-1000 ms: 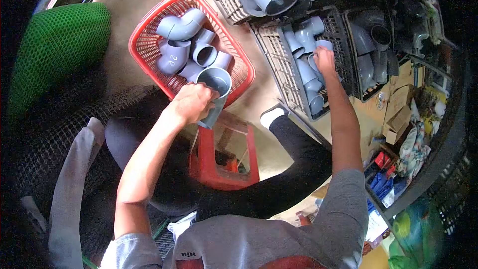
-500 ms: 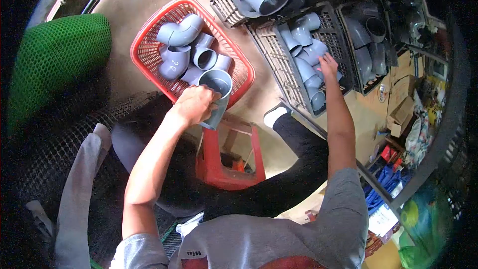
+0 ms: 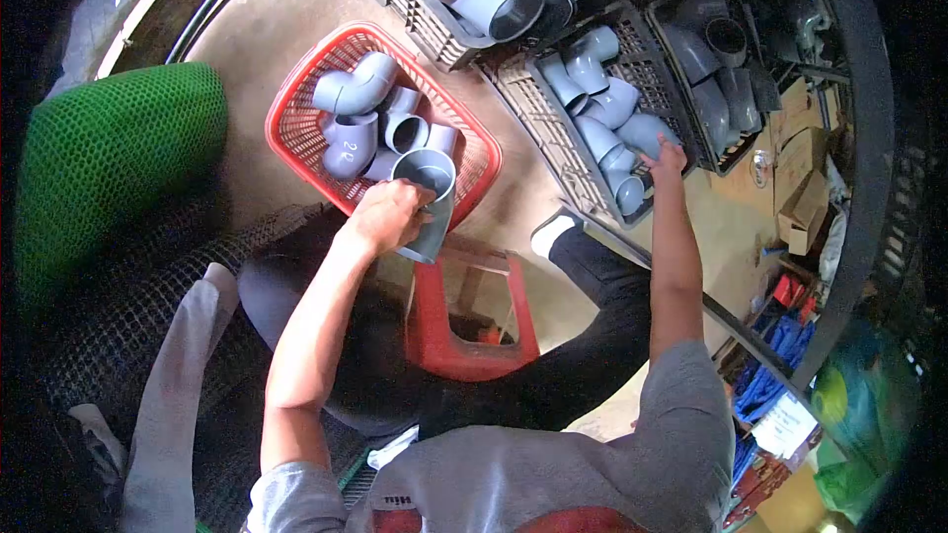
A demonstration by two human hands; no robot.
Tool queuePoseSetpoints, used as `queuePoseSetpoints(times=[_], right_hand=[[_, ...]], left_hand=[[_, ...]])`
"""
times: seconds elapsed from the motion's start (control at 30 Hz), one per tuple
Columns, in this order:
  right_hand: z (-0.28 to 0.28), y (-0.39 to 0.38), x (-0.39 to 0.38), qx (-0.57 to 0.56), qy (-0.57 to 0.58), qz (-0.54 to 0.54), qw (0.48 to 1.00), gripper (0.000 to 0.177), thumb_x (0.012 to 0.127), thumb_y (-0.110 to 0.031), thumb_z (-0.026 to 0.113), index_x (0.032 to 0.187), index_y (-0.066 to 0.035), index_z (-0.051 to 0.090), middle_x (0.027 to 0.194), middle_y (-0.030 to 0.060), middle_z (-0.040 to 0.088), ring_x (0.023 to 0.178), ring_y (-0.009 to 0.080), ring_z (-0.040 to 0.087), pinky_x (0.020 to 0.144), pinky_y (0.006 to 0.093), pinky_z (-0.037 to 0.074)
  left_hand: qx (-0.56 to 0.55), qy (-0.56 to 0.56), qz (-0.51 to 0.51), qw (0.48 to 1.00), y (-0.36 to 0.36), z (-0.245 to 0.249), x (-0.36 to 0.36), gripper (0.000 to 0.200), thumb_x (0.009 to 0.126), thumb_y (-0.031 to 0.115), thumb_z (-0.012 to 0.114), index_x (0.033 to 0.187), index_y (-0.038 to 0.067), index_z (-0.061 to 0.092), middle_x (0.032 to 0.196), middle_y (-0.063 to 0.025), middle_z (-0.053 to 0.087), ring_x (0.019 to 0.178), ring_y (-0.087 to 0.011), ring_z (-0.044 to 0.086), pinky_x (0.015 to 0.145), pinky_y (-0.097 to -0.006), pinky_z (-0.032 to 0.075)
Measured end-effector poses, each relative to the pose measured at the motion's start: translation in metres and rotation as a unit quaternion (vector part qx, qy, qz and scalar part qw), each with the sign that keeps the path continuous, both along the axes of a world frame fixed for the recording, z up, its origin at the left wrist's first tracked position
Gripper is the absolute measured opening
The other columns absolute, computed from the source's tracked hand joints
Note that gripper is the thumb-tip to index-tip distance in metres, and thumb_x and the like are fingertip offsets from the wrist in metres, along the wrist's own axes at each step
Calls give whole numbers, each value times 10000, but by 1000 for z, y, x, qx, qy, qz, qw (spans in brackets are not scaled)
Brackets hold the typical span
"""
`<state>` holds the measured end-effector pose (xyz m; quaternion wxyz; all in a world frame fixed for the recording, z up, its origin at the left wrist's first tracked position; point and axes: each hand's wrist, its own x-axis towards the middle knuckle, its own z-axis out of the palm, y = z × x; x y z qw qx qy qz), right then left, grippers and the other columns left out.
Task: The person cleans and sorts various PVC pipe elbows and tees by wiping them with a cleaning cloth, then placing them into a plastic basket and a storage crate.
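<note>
My left hand is closed round the wall of a grey pipe fitting. Its wide round mouth faces up, over the near edge of a red plastic basket. Inside that basket lie several grey pipe elbows and tees, one elbow with handwritten marks on it. Over at the dark slatted crate, my right hand has its fingers closed on the end of a grey pipe elbow. Several more grey fittings lie beside it in the crate.
A red plastic stool stands between my legs. Another crate with large grey tees is at the top, and a dark crate of fittings at the right. Rolled green mesh stands left. A metal bar runs along the right.
My right hand has shifted slightly down in the crate, and the elbow at its fingers now shows more clearly. The left hand keeps its fitting over the basket edge. The view has shifted a little.
</note>
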<state>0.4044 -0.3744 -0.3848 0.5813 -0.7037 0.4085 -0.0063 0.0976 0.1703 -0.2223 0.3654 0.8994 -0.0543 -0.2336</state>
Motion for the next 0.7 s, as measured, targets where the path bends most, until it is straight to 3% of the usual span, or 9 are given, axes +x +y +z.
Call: queuePoseSetpoints(times=[0.17, 0.2, 0.27, 0.33, 0.37, 0.4, 0.53, 0.63, 0.7], right_hand=[[30, 6, -4, 239, -141, -41, 960, 684, 951, -441, 719, 1456, -30, 512, 1481, 232, 518, 1392, 389, 479, 1127, 500, 454], [36, 18, -10, 189, -151, -9, 970, 688, 963, -451, 696, 1455, -9, 508, 1469, 244, 529, 1375, 393, 497, 1120, 493, 459], [60, 50, -24, -116, -120, 165, 972, 702, 987, -470, 649, 1452, 35, 501, 1445, 267, 550, 1343, 401, 532, 1107, 478, 471], [87, 81, -28, -397, -63, 298, 866, 726, 1011, -490, 603, 1449, 79, 494, 1422, 290, 571, 1310, 409, 567, 1094, 463, 482], [99, 96, -25, -448, -46, 323, 833, 740, 1023, -499, 580, 1447, 101, 490, 1410, 301, 581, 1294, 413, 584, 1087, 456, 488], [129, 130, -26, -395, -30, 287, 872, 956, 928, -621, 667, 1452, 151, 458, 1338, 343, 618, 1281, 377, 612, 1041, 421, 483], [54, 117, 19, -390, -119, 275, 871, 976, 896, -723, 622, 1394, 113, 548, 1274, 369, 634, 1255, 471, 596, 1048, 449, 482], [63, 146, 29, 13, -129, 45, 991, 613, 1021, -336, 445, 1462, 89, 431, 1444, 294, 499, 1356, 449, 490, 1060, 582, 505], [66, 157, 36, 283, -120, -117, 944, 432, 1104, -78, 326, 1508, 74, 353, 1558, 245, 409, 1423, 434, 419, 1068, 670, 521]], left_hand=[[2, -37, 0, 999, 2, -5, -2, 163, 804, 108, 729, 958, 65, 700, 872, -198, 719, 864, -409, 714, 754, -508, 575], [8, -30, -3, 1000, 2, -5, -2, 162, 805, 112, 732, 957, 66, 699, 868, -197, 718, 860, -408, 715, 753, -507, 576], [18, -26, -9, 999, 1, -9, -2, 168, 807, 135, 742, 957, 68, 706, 862, -196, 720, 849, -405, 718, 750, -502, 581], [10, -39, -2, 999, 2, -7, -4, 166, 813, 143, 741, 958, 68, 712, 862, -195, 722, 845, -403, 719, 746, -502, 583], [-3, -51, 3, 999, 1, -7, -4, 165, 819, 152, 740, 959, 68, 717, 861, -194, 724, 841, -401, 721, 743, -502, 584], [9, -32, 1, 999, 1, -4, -3, 180, 830, 159, 737, 988, 73, 735, 877, -193, 732, 850, -398, 724, 748, -498, 586], [17, -6, -10, 1000, 0, 4, 2, 192, 843, 182, 741, 1002, 75, 740, 890, -194, 733, 859, -396, 724, 756, -495, 584], [13, -21, -2, 1000, 3, -2, 1, 196, 831, 168, 747, 999, 68, 738, 895, -198, 731, 866, -400, 722, 760, -497, 580], [2, -19, 1, 1000, 3, -3, 1, 183, 823, 149, 748, 983, 61, 731, 893, -205, 726, 868, -404, 720, 756, -505, 575]])
